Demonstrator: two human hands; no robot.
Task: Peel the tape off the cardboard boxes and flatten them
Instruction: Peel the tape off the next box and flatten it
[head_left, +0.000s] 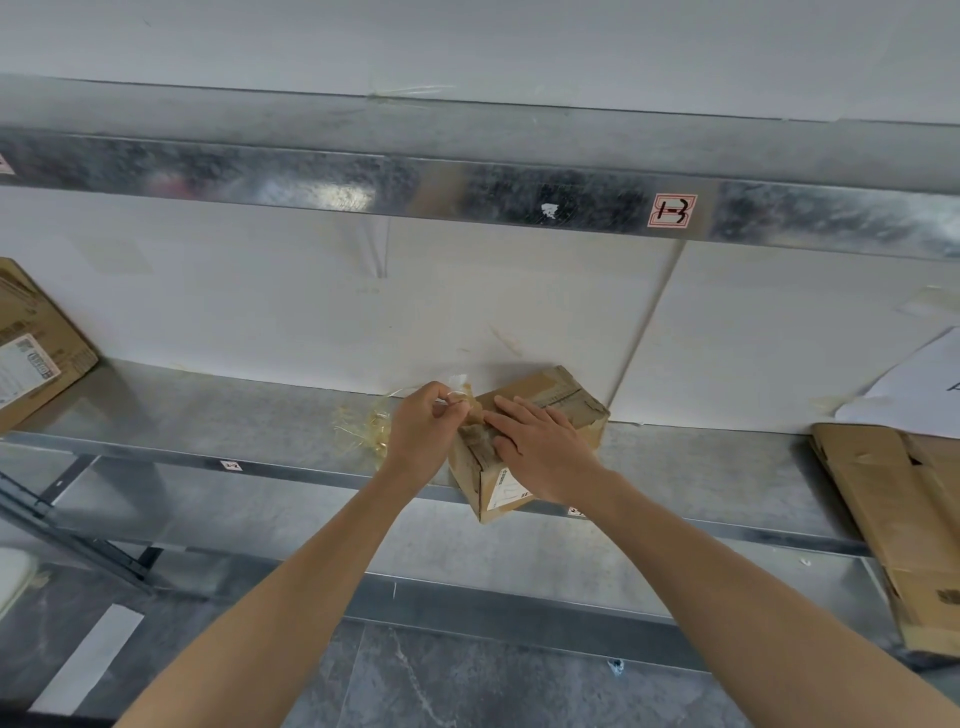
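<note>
A small brown cardboard box (566, 397) with a white label stands on the metal shelf (208, 415), one corner jutting over the front edge. My right hand (540, 441) lies flat on its top with the fingers straight, pressing it down. My left hand (426, 426) is at the box's left end, with finger and thumb pinching a strip of clear tape (460, 387) that lifts off the box. A crumpled wad of peeled yellowish tape (363, 428) lies on the shelf just left of my left hand.
Another taped box (31, 343) leans at the far left of the shelf. Flattened cardboard (904, 525) lies at the right, hanging over the edge, with white paper (914, 395) behind it. An upper shelf beam (467, 192) runs overhead. Grey floor lies below.
</note>
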